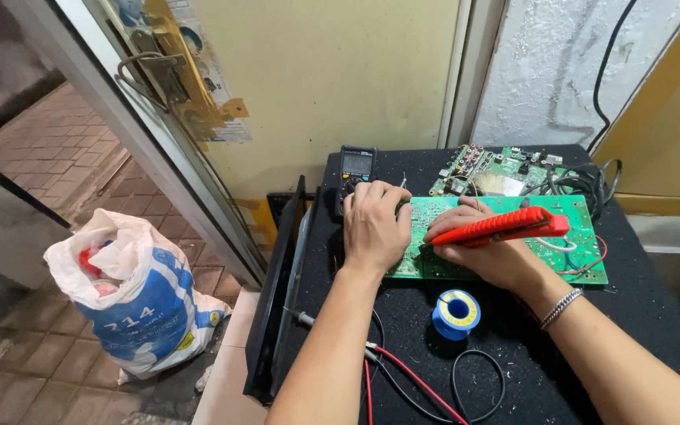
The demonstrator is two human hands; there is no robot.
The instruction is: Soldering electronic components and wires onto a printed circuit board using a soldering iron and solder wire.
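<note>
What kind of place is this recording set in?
Probably a small electronics repair spot by a doorway: a green circuit board on a black-covered bench, a multimeter, and a red soldering tool in the right hand.

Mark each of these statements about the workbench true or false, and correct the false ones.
1. The right hand holds a red tool. True.
2. The left hand rests at the edge of a green circuit board. True.
3. The blue solder spool sits on the circuit board. False: it lies on the black mat.
4. The meter lies nearer the person than the board. False: it lies beyond the left hand.
</note>
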